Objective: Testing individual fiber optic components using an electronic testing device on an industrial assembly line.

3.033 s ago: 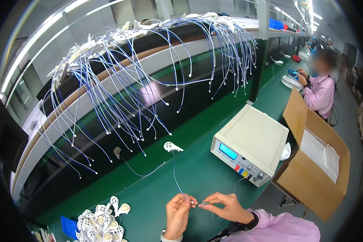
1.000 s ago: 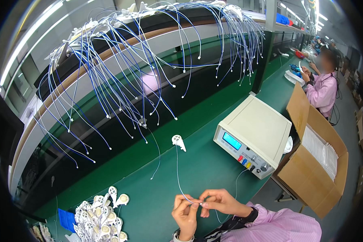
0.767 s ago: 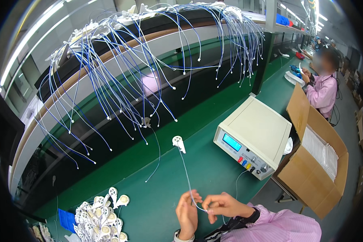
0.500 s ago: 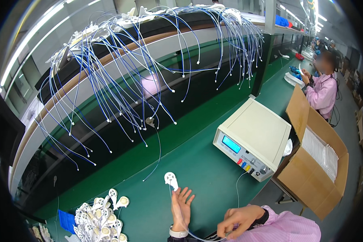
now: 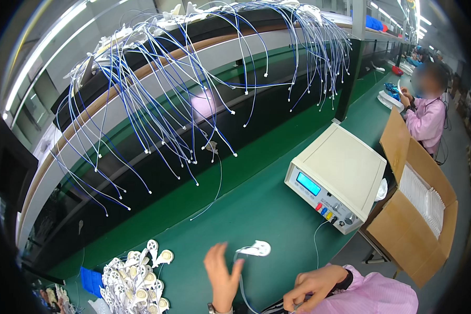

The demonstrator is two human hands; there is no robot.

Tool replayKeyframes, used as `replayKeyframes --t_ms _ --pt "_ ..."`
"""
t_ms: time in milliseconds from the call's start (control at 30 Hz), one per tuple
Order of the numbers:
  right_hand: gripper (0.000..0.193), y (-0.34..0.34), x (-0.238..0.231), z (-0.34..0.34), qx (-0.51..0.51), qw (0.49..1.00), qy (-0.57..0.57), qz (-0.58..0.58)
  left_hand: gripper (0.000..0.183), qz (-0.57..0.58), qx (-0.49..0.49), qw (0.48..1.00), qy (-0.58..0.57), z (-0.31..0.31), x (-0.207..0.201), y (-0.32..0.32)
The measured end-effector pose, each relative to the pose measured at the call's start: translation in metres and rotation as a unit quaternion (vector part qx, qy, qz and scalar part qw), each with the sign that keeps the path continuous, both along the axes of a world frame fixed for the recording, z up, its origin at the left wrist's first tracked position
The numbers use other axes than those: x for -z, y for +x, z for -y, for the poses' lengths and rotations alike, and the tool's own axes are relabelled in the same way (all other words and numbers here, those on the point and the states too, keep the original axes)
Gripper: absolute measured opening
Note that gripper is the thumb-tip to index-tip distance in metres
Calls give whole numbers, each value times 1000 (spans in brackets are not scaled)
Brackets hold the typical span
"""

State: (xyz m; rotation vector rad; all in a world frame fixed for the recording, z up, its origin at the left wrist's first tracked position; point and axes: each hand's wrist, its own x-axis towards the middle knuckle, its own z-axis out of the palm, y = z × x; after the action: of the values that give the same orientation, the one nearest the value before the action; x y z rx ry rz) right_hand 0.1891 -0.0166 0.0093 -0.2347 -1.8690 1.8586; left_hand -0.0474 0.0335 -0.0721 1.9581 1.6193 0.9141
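My left hand (image 5: pixel 222 277) is raised over the green bench, fingers apart and slightly blurred, with nothing in it. Just right of its thumb lies a white plastic part (image 5: pixel 260 248) with a round wheel-like end. From this part a thin pale cable (image 5: pixel 241 285) loops down past the left hand toward my right hand. My right hand (image 5: pixel 314 287) is closed, its fingertips pinching the cable near the lower edge; the exact grip is partly hidden. Left of my left hand, a heap of similar white parts (image 5: pixel 136 277) with cables covers the bench.
A beige instrument (image 5: pixel 340 167) with a lit blue display stands right of centre. Beyond it is an open cardboard box (image 5: pixel 408 235) of white pieces. Many blue and white cables (image 5: pixel 157 104) hang from the shelf. A blue bin (image 5: pixel 91 281) stands by the heap. Another person (image 5: pixel 426 118) works farther right.
My left hand has come away from the white part and moved left. The part now lies to the right of it, turned sideways. My right hand stays about where it was, still closed.
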Motion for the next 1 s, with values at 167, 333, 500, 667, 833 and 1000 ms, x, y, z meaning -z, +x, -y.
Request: replayKeyframes --t_ms 167,333,500,667,833,1000 --pt "9 -1 -2 -1 -8 998 -17 57 57 -160 333 929 2 -11 37 28" --pt "9 4 1 9 19 998 -34 58 40 -174 422 887 67 1 53 43" --pt "9 6 -1 9 39 998 -21 51 30 -235 494 837 -14 3 47 49" --pt "10 9 -1 4 41 996 -27 70 16 -67 272 959 -46 -6 59 19" --pt "11 2 28 4 24 1000 9 16 49 -167 135 971 -105 -7 27 5" --pt "11 -6 28 0 17 1000 -11 24 63 -248 201 947 29 -8 46 9"
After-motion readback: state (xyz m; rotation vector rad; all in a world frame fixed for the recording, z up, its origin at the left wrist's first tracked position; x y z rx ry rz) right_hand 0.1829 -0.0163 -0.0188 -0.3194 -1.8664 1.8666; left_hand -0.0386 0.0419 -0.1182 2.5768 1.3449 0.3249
